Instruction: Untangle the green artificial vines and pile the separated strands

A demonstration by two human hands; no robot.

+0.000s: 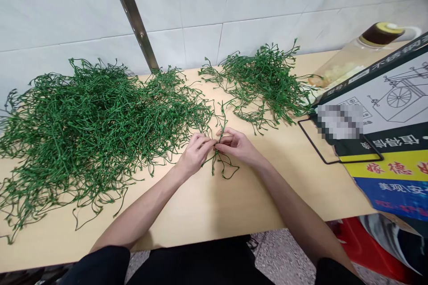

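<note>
Between my fingertips is a green artificial plant sprig [223, 129] with thin, curling stems, its upper tip pointing toward the wall and several strands hanging below. My left hand [197, 151] pinches it from the left, fingers closed. From the right, my right hand [238, 146] grips the same sprig between thumb and fingers. Both hands meet just above the table, and the exact pinch point is partly hidden by the fingers. A large tangled heap of similar green sprigs [96, 120] lies to the left. A smaller pile of sprigs [267, 80] sits beyond my right hand.
The pale wooden table [187, 213] stands against a white tiled wall [200, 0] with a metal strip [133, 18]. On the right are a printed cardboard box [394, 142] with a black wire handle [321, 151] and a clear bottle [347, 60]. Something red [361, 249] is below the table.
</note>
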